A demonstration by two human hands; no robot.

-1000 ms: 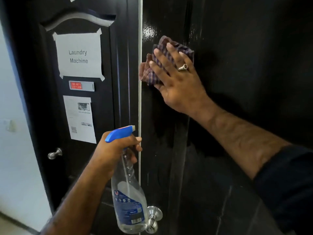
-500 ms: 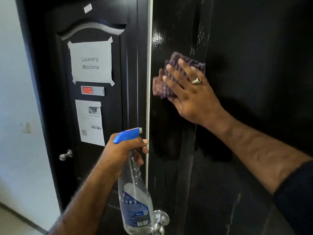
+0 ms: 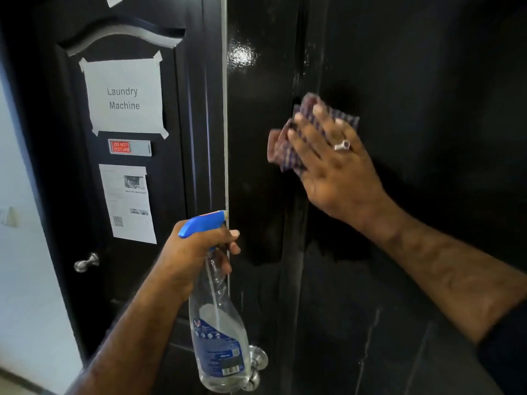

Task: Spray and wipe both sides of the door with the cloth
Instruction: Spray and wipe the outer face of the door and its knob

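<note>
We press a checked cloth flat on the glossy black door.

Our right grip (image 3: 330, 158), fingers spread, pins the crumpled plaid cloth (image 3: 288, 151) against the door (image 3: 427, 81); at seven o'clock, our left grip (image 3: 196, 252) wraps a clear plastic spray bottle (image 3: 216, 337), blue-triggered.

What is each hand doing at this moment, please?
Left hand: closed around the neck of the spray bottle, holding it.
Right hand: open, straight fingers pressing the checked cloth flat on the door.

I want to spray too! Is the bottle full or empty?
Nearly empty: the clear bottle looks see-through almost throughout; any liquid is hidden behind its label.
</note>
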